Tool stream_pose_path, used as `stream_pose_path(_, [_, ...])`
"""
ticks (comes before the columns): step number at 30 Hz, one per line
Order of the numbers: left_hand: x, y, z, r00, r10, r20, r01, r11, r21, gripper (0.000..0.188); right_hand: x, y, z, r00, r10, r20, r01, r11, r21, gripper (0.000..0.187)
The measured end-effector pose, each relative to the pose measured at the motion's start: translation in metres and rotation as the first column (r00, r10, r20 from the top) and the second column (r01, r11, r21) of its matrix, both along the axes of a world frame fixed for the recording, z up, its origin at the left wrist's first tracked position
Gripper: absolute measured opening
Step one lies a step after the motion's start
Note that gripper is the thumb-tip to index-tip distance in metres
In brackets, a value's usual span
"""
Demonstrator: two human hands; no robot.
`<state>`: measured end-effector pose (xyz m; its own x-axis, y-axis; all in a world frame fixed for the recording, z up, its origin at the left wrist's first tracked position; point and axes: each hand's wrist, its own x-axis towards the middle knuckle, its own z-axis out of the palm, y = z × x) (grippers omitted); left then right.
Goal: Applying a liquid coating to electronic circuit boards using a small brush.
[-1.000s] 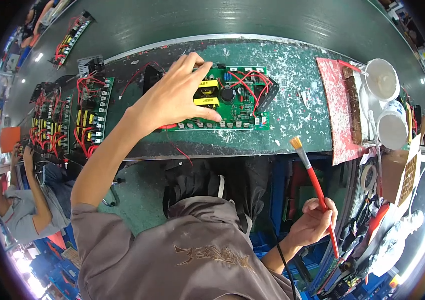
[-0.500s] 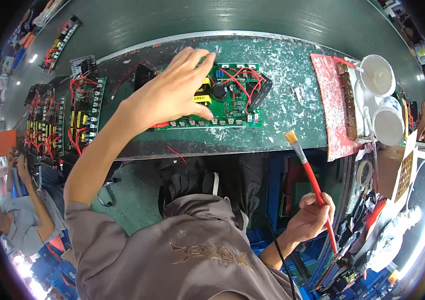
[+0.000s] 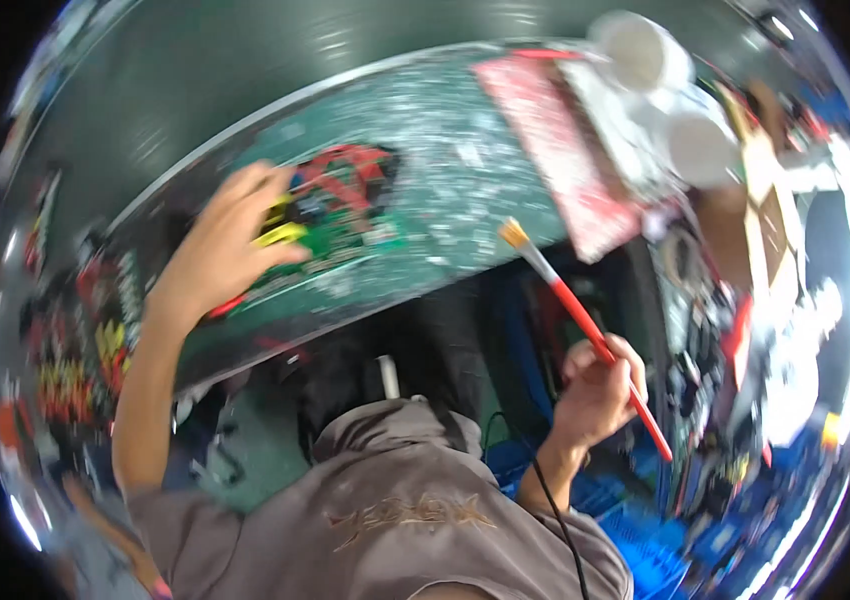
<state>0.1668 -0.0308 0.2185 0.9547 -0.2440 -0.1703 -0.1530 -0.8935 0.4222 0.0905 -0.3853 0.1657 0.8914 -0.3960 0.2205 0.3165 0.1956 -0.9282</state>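
A green circuit board (image 3: 377, 236) with red wires and yellow parts lies on the worktable (image 3: 435, 140). My left hand (image 3: 220, 245) is over its left part, fingers apart and thumb stretched toward the board's middle. Blur hides whether the fingertips touch it. In my closed right hand (image 3: 600, 390), off the table's near edge, is a paintbrush (image 3: 585, 318) with a red handle. Its pale bristles point up and left, and nothing touches them.
Right of the board lies a red, white-spattered sheet (image 3: 545, 140). Beyond it stand two white tubs (image 3: 640, 60). More wired circuit boards (image 3: 65, 365) are crowded at the far left. Tools and a tape roll (image 3: 680, 255) are at the right.
The view has swung, so table and board appear tilted and shifted left, with blur. My left hand remains over the board, fingers apart. My right hand still holds the paintbrush.
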Motion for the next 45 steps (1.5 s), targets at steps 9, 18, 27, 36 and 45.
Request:
stream_pose_path(9, [-0.054,0.068,-0.022,0.882,0.245,0.402,-0.266,0.964,-0.004,0.051,0.064,-0.079,0.023,0.932,-0.36,0.044,0.357,0.889,-0.286,0.026])
stream_pose_path(18, [-0.05,0.051,-0.045,0.872,0.181,0.455,-0.285,0.943,0.171,0.036,0.149,-0.109,0.033,0.901,-0.405,0.154,0.406,0.664,-0.627,0.02])
stream_pose_path(27, [-0.049,0.047,-0.043,0.881,0.268,0.39,-0.292,0.956,0.003,0.035,0.19,-0.09,0.026,0.984,-0.151,0.096,0.172,0.648,-0.742,0.022])
stream_pose_path(36, [-0.048,0.047,-0.041,0.87,0.272,0.411,-0.273,0.96,-0.058,0.03,0.194,-0.091,0.018,0.971,-0.194,0.137,0.216,0.481,-0.85,0.022])
stream_pose_path(45, [-0.05,0.044,-0.043,0.827,0.332,0.453,-0.313,0.942,-0.118,0.025,0.185,-0.064,0.01,0.968,-0.225,0.111,0.249,0.807,-0.536,0.021])
